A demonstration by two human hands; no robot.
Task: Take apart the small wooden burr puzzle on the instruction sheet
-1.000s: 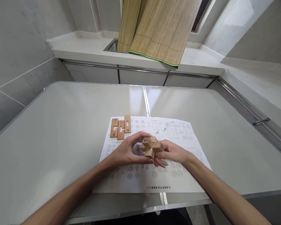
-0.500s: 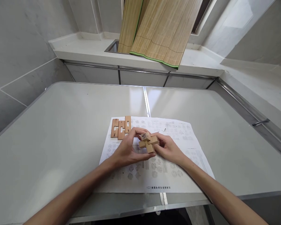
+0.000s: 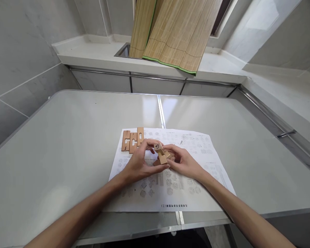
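Observation:
A small wooden puzzle of crossed notched bars (image 3: 161, 155) is held between both hands above a printed instruction sheet (image 3: 196, 148). My left hand (image 3: 139, 162) grips it from the left, thumb below and fingers arched over the top. My right hand (image 3: 184, 162) holds it from the right. One bar end shows a handwritten mark. Three loose notched wooden bars (image 3: 132, 139) with written numbers lie side by side on the sheet's far left corner, just beyond my left fingers.
The sheet lies on a white table (image 3: 67, 144) with a metal seam (image 3: 160, 112) down its middle. Behind it runs a white ledge (image 3: 98, 57) with rolled bamboo mats (image 3: 170, 31) leaning in a recess. Grey tiled walls stand on both sides.
The puzzle and both hands have shifted slightly away and left, toward the loose bars. The puzzle has been turned in the fingers and looks more compact, with my hands closed in tighter around it.

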